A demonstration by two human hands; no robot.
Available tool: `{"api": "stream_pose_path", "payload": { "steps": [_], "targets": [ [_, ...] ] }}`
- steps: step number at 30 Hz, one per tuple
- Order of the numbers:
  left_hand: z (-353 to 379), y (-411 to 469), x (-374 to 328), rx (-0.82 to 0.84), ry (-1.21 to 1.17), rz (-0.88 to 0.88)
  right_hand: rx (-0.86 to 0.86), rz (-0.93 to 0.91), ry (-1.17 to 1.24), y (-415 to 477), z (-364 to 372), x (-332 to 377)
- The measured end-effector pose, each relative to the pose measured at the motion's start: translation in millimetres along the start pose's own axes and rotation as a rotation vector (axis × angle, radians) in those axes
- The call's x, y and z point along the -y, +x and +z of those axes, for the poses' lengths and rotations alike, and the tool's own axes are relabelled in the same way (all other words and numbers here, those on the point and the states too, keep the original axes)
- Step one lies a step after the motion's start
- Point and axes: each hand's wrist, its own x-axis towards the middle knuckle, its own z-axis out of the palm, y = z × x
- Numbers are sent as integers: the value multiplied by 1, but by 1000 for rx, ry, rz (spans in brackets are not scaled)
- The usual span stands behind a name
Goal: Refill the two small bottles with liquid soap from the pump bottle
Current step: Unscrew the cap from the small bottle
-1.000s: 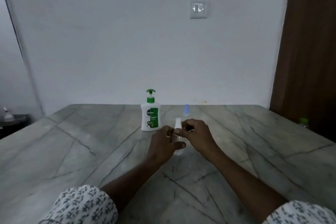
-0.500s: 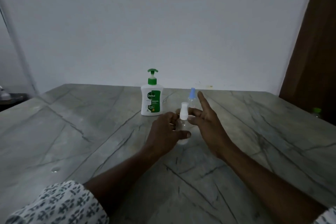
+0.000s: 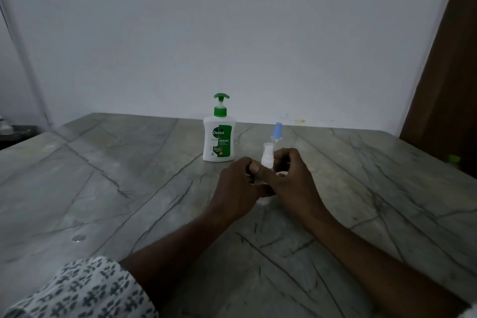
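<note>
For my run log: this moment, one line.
left hand: grips small clear white-capped bottle | right hand: grips its neck | green-and-white plastic pump bottle: untouched | small blue-capped bottle: upright

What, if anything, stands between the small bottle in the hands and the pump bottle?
Nothing visible. Only bare table lies between the white-capped bottle and the pump bottle; the blue-capped bottle stands aside, behind the right hand.

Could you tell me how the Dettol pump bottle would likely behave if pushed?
The pump bottle is tall with a fairly broad base, so a low push would probably slide it on the smooth stone table; a push at the green pump head may tip it. Its fill level is hidden, so weight is uncertain.
</note>
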Motion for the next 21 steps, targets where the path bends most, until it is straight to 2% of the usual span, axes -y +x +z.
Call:
{"api": "stream_pose_path", "payload": {
  "steps": [4,8,13,18,21],
  "targets": [
    [1,1,0,0,13,-24,-2,-65,-41,3,-1,0],
    [1,0,0,9,-1,-30,32,-24,93,1,-3,-2],
    [0,0,-1,0,6,-31,-47,-45,-29,6,-2,0],
    [0,0,0,18,-14,-51,42,-25,125,5,-7,1],
    [0,0,-1,25,-12,-37,-29,-42,11,4,-4,0]
  ]
}}
